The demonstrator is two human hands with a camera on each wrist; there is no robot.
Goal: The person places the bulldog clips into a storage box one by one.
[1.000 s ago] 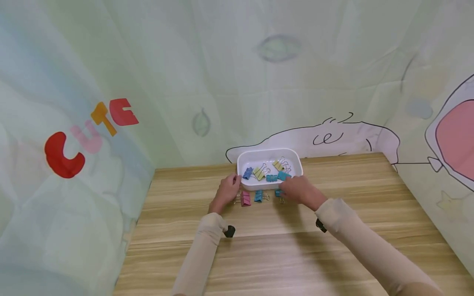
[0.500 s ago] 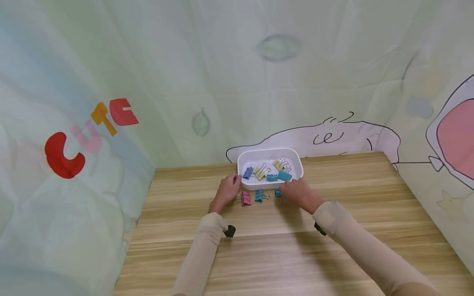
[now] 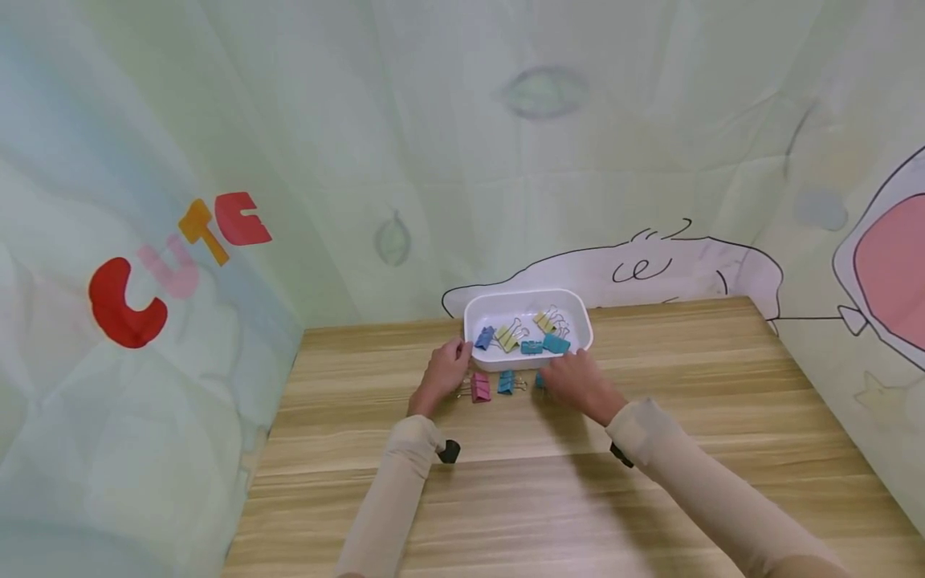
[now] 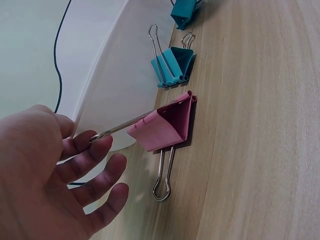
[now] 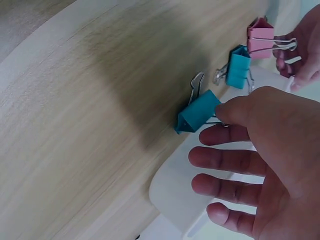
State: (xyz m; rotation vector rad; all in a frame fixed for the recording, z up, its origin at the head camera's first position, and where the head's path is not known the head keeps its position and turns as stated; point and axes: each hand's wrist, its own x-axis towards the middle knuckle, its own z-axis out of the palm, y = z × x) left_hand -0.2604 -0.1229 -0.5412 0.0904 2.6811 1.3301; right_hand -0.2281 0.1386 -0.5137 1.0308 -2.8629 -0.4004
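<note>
A white tray [image 3: 527, 364] holds several binder clips, among them a blue one [image 3: 484, 338] and yellow ones [image 3: 507, 339]. At its left front corner my left hand [image 3: 444, 369] pinches the rim with thumb and finger. Beside those fingertips, a pink binder clip [image 4: 158, 131] lies on the table with one handle raised. My right hand [image 3: 578, 381] is at the front of the tray, thumb and index finger pinching a teal binder clip [image 5: 198, 112] by its handle. Between the two lies another teal clip [image 3: 507, 383].
The wood-grain table [image 3: 506, 498] extends toward me and to both sides. A printed curtain [image 3: 448, 160] hangs right behind the tray, with another on the left and one on the right.
My right hand has drawn slightly left and down from the tray's front right rim, now covering more of the teal clip on the table. My left hand has stayed put.
</note>
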